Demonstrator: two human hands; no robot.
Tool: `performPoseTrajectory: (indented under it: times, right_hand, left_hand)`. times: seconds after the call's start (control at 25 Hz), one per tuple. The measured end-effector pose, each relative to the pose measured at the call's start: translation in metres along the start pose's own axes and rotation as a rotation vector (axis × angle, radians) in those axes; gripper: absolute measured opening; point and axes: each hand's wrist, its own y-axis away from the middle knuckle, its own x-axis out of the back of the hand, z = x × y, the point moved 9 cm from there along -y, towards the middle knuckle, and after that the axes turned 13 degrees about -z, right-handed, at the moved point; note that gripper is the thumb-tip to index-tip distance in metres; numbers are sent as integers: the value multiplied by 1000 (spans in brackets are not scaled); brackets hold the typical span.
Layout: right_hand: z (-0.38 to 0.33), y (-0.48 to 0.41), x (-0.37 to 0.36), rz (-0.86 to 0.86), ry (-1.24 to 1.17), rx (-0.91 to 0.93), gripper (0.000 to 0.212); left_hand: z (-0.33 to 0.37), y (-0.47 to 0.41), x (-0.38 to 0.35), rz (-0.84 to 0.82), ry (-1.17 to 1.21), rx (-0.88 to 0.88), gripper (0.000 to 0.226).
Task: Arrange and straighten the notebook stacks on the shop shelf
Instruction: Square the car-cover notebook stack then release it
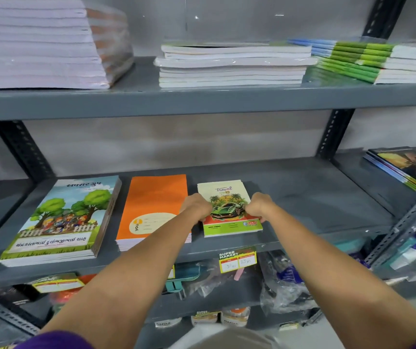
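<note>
On the middle grey shelf (pixel 302 197) lies a small stack of notebooks with a green car on a cream and green cover (pixel 227 197). My left hand (pixel 195 206) grips its left edge and my right hand (pixel 258 205) grips its right edge, both with fingers curled. To the left sits an orange notebook stack (pixel 154 202), partly hidden by my left forearm. Further left is a thicker stack with trees and children on the cover (pixel 61 220).
The upper shelf holds a tall white stack (pixel 33 44), a wrapped white stack (pixel 232 64) and a green-spined stack (pixel 378 61). Dark-covered books (pixel 405 167) lie at the right. Perforated uprights (pixel 335 132) frame the bay. Price labels (pixel 237 260) hang on the shelf edge, with bagged goods below.
</note>
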Motion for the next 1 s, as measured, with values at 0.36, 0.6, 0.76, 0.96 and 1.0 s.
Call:
performPoseTrajectory:
  times: [0.36, 0.6, 0.76, 0.96, 1.0]
  right_hand:
    - [6, 8, -20, -477, -48, 137, 55]
    - [-5, 0, -26, -218, 349, 234, 76]
    - [-2, -1, -23, -151, 321, 245, 64]
    - [5, -1, -23, -196, 181, 195, 57]
    - [5, 0, -22, -201, 176, 186, 57]
  left_hand:
    - [5, 11, -32, -451, -225, 164, 108]
    - [17, 5, -41, -220, -545, 89, 145]
    - [21, 4, -39, -125, -551, 10, 133]
    - [20, 1, -36, -80, -486, -51, 123]
    - [21, 1, -35, -80, -477, -58, 123]
